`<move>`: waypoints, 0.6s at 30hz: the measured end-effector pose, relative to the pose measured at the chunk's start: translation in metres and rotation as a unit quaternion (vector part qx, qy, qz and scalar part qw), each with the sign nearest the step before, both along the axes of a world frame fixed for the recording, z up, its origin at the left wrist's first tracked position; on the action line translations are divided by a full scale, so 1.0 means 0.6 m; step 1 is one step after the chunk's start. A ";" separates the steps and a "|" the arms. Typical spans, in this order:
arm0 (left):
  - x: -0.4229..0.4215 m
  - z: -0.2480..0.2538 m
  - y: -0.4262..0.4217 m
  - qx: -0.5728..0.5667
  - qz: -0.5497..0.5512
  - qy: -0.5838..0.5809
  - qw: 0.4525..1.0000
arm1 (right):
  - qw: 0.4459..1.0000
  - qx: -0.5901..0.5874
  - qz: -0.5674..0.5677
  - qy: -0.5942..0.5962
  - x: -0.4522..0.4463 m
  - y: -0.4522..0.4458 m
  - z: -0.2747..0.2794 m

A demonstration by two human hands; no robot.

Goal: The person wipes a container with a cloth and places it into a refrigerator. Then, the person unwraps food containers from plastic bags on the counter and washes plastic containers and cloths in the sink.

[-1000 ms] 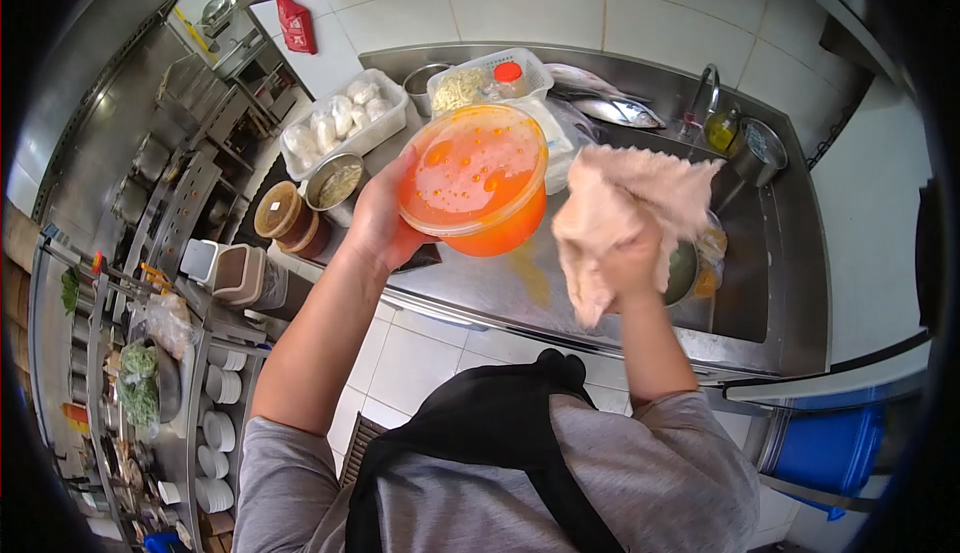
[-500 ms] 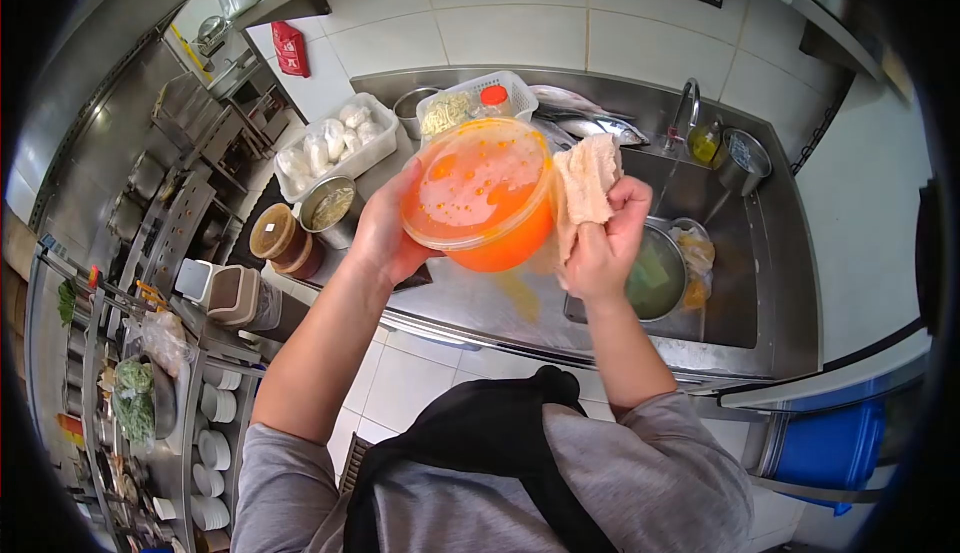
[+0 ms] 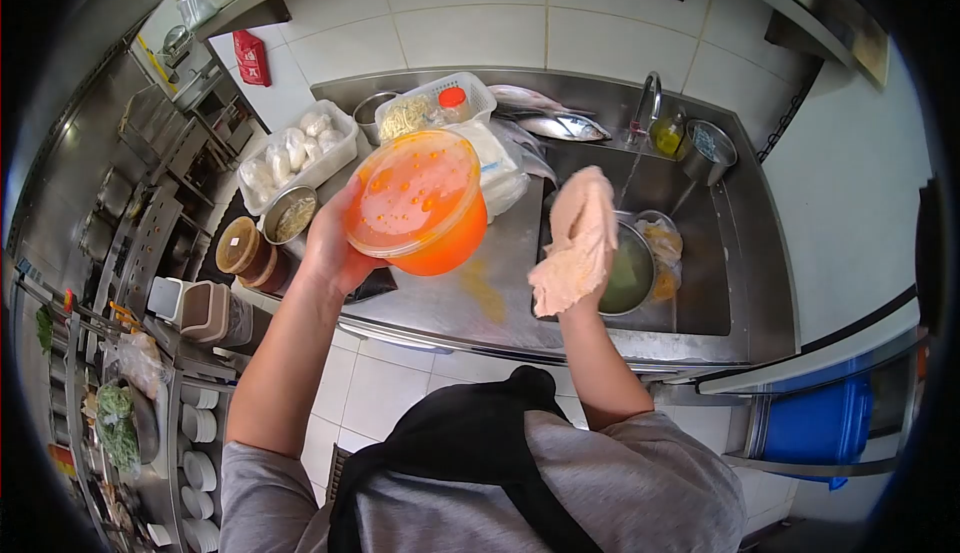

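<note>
My left hand [image 3: 338, 243] grips a round lidded plastic tub [image 3: 420, 198] from its left side, above the steel counter. The tub is tilted toward me and holds bright orange liquid, with orange drops on its clear lid. To its right, my right hand [image 3: 588, 303] holds a pale pink cloth [image 3: 578, 228], which drapes over and hides most of the fingers. Cloth and tub are apart. A yellow-orange smear [image 3: 484, 291] marks the counter below the tub.
Whole fish [image 3: 565, 127] lie behind the sink [image 3: 700, 293], where a pot [image 3: 628, 273] stands under the running tap [image 3: 652, 103]. A crate of white bagged pieces [image 3: 300, 153], a metal pot [image 3: 290, 215] and stacked brown tubs [image 3: 245, 251] stand left. A shelf rack [image 3: 170, 423] holds bowls.
My right hand has drawn the cloth away from the tub's side, and the cloth now hangs over the hand. The tub stays in my left hand. The whole view has shifted slightly.
</note>
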State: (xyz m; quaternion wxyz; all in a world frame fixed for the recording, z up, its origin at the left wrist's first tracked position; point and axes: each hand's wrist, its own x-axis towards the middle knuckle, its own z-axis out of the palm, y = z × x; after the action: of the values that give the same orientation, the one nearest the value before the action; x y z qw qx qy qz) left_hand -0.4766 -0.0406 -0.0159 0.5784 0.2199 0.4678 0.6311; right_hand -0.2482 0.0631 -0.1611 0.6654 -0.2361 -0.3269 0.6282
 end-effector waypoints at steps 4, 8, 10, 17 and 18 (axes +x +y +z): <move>0.004 -0.025 0.008 0.017 -0.008 -0.012 1.000 | 0.888 0.229 -0.011 -0.399 -0.053 -0.065 0.059; 0.019 -0.028 0.008 0.013 -0.003 -0.016 1.000 | 0.900 0.329 -0.047 -0.283 -0.101 -0.038 0.044; 0.021 -0.029 0.008 0.014 0.000 -0.018 1.000 | 0.934 0.260 0.113 -0.218 -0.110 0.020 0.047; 0.018 -0.042 0.016 0.011 0.033 -0.008 0.999 | 0.927 0.149 0.340 0.052 -0.189 0.078 -0.026; 0.014 -0.049 0.018 0.012 0.034 -0.007 0.999 | 0.918 0.138 0.346 0.136 -0.205 0.056 -0.023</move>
State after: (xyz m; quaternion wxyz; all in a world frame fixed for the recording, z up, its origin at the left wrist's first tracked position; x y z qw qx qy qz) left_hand -0.4681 -0.0297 -0.0456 0.5574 0.2060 0.4632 0.6575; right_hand -0.3715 0.0968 -0.1751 0.4703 0.0736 -0.3784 0.7939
